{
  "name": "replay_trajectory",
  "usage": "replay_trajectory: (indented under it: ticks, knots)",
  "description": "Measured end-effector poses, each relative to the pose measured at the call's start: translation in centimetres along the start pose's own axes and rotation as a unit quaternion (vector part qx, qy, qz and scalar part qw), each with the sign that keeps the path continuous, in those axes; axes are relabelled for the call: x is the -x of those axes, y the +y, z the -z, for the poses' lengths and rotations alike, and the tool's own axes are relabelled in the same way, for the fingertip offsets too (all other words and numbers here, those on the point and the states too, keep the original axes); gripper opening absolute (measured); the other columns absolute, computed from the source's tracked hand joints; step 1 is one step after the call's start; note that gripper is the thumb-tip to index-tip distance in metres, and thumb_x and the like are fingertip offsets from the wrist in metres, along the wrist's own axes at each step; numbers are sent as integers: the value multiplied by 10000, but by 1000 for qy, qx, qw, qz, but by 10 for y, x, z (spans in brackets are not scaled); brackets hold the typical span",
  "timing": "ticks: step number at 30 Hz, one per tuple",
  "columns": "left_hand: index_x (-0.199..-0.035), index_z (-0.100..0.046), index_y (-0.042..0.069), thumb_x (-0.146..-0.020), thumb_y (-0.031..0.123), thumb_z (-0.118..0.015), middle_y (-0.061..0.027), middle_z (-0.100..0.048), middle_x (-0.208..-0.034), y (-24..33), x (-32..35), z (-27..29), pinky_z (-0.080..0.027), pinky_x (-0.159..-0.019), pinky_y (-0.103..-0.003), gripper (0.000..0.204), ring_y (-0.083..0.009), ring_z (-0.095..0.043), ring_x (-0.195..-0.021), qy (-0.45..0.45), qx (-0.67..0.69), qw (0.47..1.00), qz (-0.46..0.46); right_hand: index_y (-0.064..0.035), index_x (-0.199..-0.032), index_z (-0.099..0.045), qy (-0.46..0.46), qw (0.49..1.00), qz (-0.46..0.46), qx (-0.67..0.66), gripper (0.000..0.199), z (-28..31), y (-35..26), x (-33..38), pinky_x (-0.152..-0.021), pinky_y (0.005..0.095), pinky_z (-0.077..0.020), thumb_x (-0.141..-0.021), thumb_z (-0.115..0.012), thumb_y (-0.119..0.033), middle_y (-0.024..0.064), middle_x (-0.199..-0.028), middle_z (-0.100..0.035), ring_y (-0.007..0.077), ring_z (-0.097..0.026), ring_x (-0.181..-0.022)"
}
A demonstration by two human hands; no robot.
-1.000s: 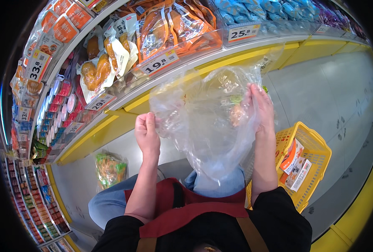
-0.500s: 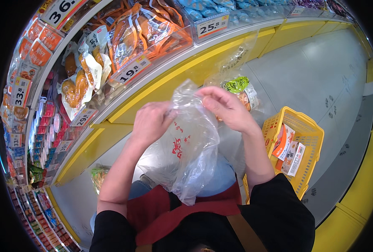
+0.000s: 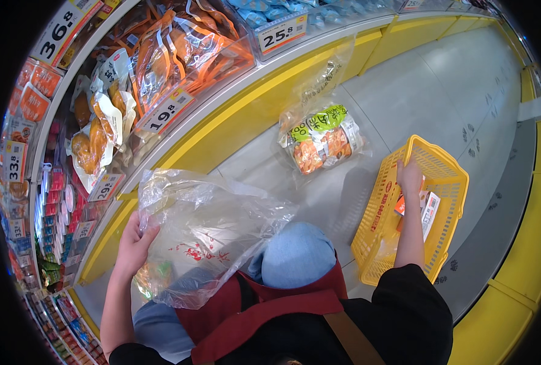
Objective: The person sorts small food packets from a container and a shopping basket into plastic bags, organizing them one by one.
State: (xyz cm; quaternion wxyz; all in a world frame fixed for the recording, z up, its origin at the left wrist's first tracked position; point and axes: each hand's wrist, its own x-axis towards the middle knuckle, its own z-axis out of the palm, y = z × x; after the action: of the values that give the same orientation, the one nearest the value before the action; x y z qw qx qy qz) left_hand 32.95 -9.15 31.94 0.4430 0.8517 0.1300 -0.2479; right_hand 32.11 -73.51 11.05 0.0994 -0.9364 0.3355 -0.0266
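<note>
My left hand (image 3: 138, 243) pinches the edge of a clear plastic bag (image 3: 216, 213) with red printing. The bag spreads loosely over the floor and my left leg. My right hand (image 3: 409, 176) is down at the yellow basket (image 3: 380, 240) on the right, by its far end. Its fingers are largely hidden, so I cannot tell what they touch. Inside the basket, a white box (image 3: 430, 213) and an orange-and-white package (image 3: 399, 205) lie beside my right forearm.
A green-labelled snack packet (image 3: 325, 143) in clear wrapping lies on the grey floor. Shelves with packaged food (image 3: 179, 55) and price tags curve along the left and far side, above a yellow base panel (image 3: 264, 100). A yellow ledge (image 3: 495, 322) borders the right.
My hands have parted. The left moved left and down with the plastic bag, which now hangs wide. My right hand let go of it and reached right to the basket.
</note>
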Motion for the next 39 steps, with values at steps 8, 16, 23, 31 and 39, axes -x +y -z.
replay_trajectory:
  ticks: [8, 16, 23, 31, 39]
  knots:
    - [-1188, -532, 58, -997, 238, -544, 79, -445, -783, -34, 32, 15, -294, -544, -190, 263, -11, -357, -620, 51, 85, 992, 75, -71, -1267, -562, 217, 968, 115, 45, 516, 9, -111, -26, -923, 425, -442, -850, -681, -352, 122, -1151, -634, 308, -558, -1118]
    - [-1191, -546, 49, -1009, 281, -530, 85, -378, -717, -30, 28, 10, -253, -503, -192, 296, -10, -323, -575, 23, 119, 990, 71, -141, -1488, -333, 3, 937, 307, 165, 752, -168, -220, 96, -1085, 646, -227, -852, -623, -421, 101, -1567, -308, 243, -264, -1457]
    - [-1155, -578, 33, -1006, 284, -543, 90, -379, -703, -42, 38, 16, -244, -494, -202, 294, -11, -298, -555, 14, 82, 994, 77, -183, -1448, -413, 43, 924, 366, 98, 575, -160, -127, 109, -1053, 593, -301, -888, -519, -114, 33, -1563, -323, 214, -290, -1443]
    - [-1190, -579, 16, -989, 257, -586, 39, -561, -906, -46, 28, 27, -412, -759, -226, 313, -50, -482, -822, -35, -34, 995, 88, -111, -1233, -598, -195, 958, 158, 139, 379, -80, -51, 135, -963, 461, -453, -863, -633, -186, 143, -1310, -571, 298, -535, -1226]
    - [-1190, -575, -3, -989, 230, -582, 12, -596, -961, -24, 2, 17, -436, -817, -249, 308, -68, -509, -883, -78, -116, 989, 47, -44, -1347, -481, -265, 887, 291, -240, 488, -33, -225, 155, -1023, 472, -424, -943, -588, -295, 192, -1297, -575, 354, -545, -1220]
